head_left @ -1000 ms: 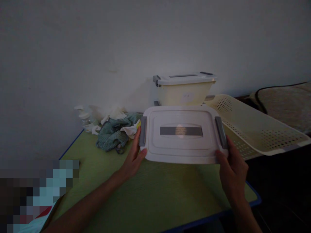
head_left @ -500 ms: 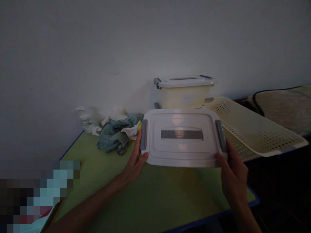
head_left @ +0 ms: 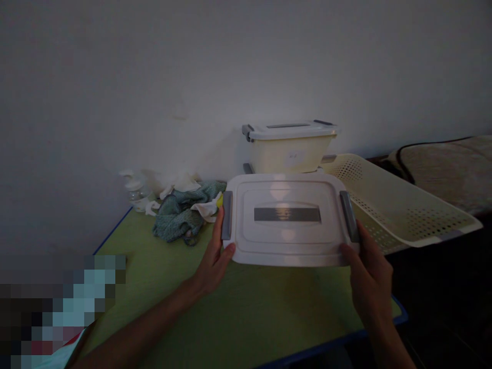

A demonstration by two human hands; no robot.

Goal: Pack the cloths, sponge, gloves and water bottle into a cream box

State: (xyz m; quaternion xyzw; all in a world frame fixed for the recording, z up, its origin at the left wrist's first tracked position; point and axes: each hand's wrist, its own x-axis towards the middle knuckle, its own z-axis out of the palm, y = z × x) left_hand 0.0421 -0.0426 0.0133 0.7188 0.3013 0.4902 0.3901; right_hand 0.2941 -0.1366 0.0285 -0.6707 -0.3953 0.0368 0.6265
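Both hands grip a white lidded storage box (head_left: 288, 238) by its two short ends, its lid tilted toward me. The lid has a grey strip across its middle and a grey clip at each end. My left hand (head_left: 215, 256) is closed on the left end, thumb on the near corner. On the right end my right hand (head_left: 367, 271) is closed, thumb over the near right corner. The box body is hidden under the lid. Behind it, a similar cream box (head_left: 288, 151) with a white lid stands against the wall, on something mostly hidden.
A green table (head_left: 246, 312) with a blue edge lies below. At its back left are a pump bottle (head_left: 135, 192), a crumpled grey-green cloth (head_left: 179, 215) and white tissues (head_left: 184, 183). To the right sits a perforated cream basket (head_left: 407, 205), with a beige cushion (head_left: 453, 171) behind it.
Almost nothing differs. The view has shifted very slightly, and both hands keep the same hold on the box.
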